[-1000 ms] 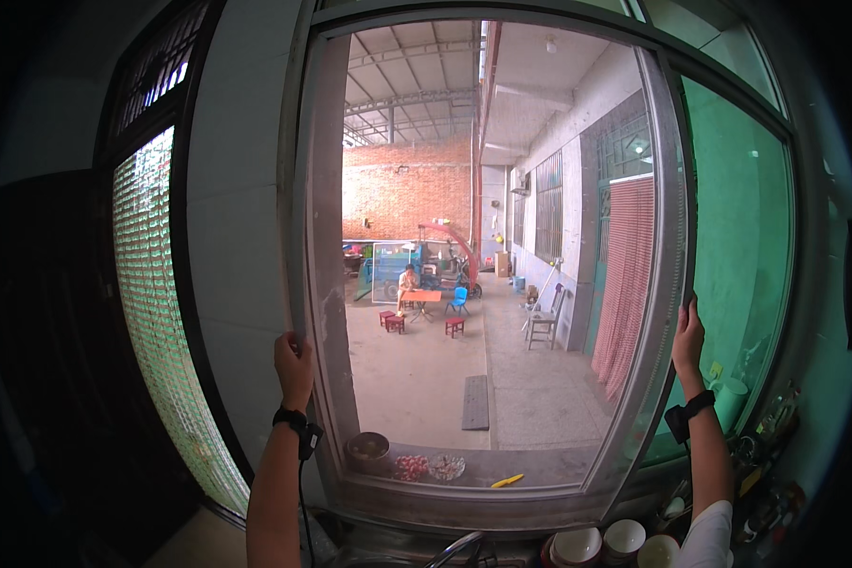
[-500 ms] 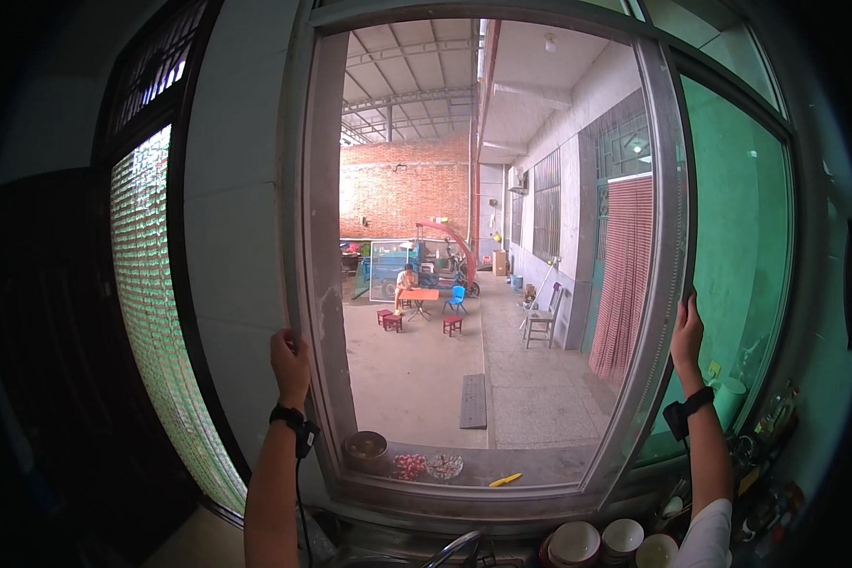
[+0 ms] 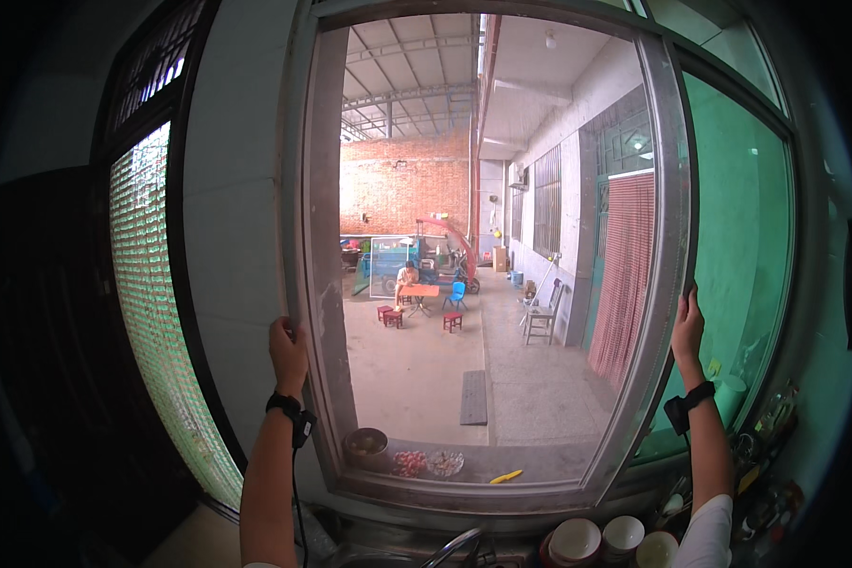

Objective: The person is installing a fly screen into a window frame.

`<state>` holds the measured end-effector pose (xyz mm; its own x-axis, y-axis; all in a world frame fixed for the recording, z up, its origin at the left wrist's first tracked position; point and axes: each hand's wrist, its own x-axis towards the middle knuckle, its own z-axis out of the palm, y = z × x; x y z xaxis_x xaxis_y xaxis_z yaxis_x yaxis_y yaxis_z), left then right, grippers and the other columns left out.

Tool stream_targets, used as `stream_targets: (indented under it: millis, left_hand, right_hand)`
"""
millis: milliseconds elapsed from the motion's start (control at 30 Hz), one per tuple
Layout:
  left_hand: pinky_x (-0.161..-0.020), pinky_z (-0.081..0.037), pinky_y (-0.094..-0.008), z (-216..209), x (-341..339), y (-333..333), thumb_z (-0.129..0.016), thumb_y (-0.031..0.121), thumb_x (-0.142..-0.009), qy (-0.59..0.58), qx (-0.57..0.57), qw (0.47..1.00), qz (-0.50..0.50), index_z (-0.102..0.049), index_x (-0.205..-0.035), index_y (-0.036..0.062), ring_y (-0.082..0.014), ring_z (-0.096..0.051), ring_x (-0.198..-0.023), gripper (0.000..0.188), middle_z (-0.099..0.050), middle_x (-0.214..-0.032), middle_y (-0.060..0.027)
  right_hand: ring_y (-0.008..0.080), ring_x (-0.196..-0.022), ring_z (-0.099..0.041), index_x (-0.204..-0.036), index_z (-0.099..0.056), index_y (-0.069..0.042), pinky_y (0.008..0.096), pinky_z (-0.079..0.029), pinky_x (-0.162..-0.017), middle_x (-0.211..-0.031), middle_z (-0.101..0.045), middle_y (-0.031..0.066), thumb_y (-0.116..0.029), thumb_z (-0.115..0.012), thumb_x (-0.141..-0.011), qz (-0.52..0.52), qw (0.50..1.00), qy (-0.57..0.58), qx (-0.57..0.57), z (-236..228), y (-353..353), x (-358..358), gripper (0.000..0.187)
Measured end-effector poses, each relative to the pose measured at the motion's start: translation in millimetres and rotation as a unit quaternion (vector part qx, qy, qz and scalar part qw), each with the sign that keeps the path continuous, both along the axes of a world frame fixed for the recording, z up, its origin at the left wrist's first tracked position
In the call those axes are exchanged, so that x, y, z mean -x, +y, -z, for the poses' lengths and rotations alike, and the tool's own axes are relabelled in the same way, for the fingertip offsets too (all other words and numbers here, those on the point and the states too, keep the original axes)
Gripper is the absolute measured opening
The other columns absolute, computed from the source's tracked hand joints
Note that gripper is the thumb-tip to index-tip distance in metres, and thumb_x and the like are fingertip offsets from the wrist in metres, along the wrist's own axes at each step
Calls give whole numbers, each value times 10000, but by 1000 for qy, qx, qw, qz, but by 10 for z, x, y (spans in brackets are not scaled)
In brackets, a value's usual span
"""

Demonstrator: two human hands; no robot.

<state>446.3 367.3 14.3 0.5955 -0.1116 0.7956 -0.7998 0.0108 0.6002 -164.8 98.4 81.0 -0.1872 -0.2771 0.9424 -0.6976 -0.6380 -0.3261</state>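
Note:
A tall window frame [image 3: 667,237] fills the middle of the view, with a hazy pane or mesh across the yard behind it; I cannot tell which. My left hand [image 3: 289,352] is closed at its left edge, fingers curled and partly hidden. At about the same height, my right hand [image 3: 688,327] grips the right upright, its fingertips around the edge. Both arms are raised and spread wide, with a black band on each wrist. Green-tinted glass [image 3: 743,256] lies just beyond my right hand.
On the sill stand a metal bowl [image 3: 365,442], reddish bulbs or fruits [image 3: 409,463], a clear dish [image 3: 445,463] and a yellow knife [image 3: 506,477]. Below are a faucet [image 3: 454,547] and white bowls [image 3: 575,540]. Outside, a person [image 3: 406,275] sits by an orange table [image 3: 419,291].
Both hands have risen very slightly, the left a little more. Their hold at the frame's sides looks the same.

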Motion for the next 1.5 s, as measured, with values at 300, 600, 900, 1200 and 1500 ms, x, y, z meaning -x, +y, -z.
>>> stream_targets:
  millis: [300, 600, 900, 1200, 1500]
  left_hand:
    - [-756, -428, -341, 49, -9, -54, -522, 196, -839, 6, -13, 1000, -2, -459, -1069, -53, -263, -523, -847, 345, -514, -964, -158]
    - [-743, -427, -352, 156, 31, -73, -534, 185, -825, -20, -6, 1000, -2, -462, -1031, -47, -270, -528, -834, 319, -512, -940, -171]
    - [-713, -416, -335, 244, -88, -95, -509, 132, -833, -28, -21, 999, -27, -464, -1000, -23, -234, -501, -791, 232, -501, -879, -125]
    - [-708, -420, -349, 131, -71, -213, -520, 137, -829, -57, 5, 998, 2, -462, -1008, -29, -266, -510, -796, 251, -501, -898, -144]
    - [-717, -423, -345, 117, -125, -250, -514, 122, -834, -77, -4, 996, -39, -449, -1021, -33, -263, -506, -785, 251, -504, -887, -143]
  right_hand:
    - [339, -1082, -462, -1255, -343, 34, 354, -406, -868, -1203, -445, 228, -223, -348, -927, -8, 1000, -8, -16, 46, -42, -1, 416]
    - [338, -1089, -456, -1244, -354, 41, 356, -397, -881, -1210, -439, 226, -218, -356, -925, -7, 1000, 0, -5, 67, -48, 33, 411]
    - [366, -888, -544, -1190, -428, 30, 368, -444, -725, -977, -560, 239, -180, -412, -897, 26, 998, -13, 48, 146, -146, -14, 360]
    - [381, -750, -556, -1204, -420, -5, 399, -442, -613, -825, -572, 241, -151, -445, -878, -1, 998, -46, 33, 17, -81, 32, 358]
    - [370, -851, -553, -1217, -403, 10, 373, -457, -696, -958, -565, 236, -152, -410, -894, -3, 999, -40, 10, 9, -295, -84, 361]
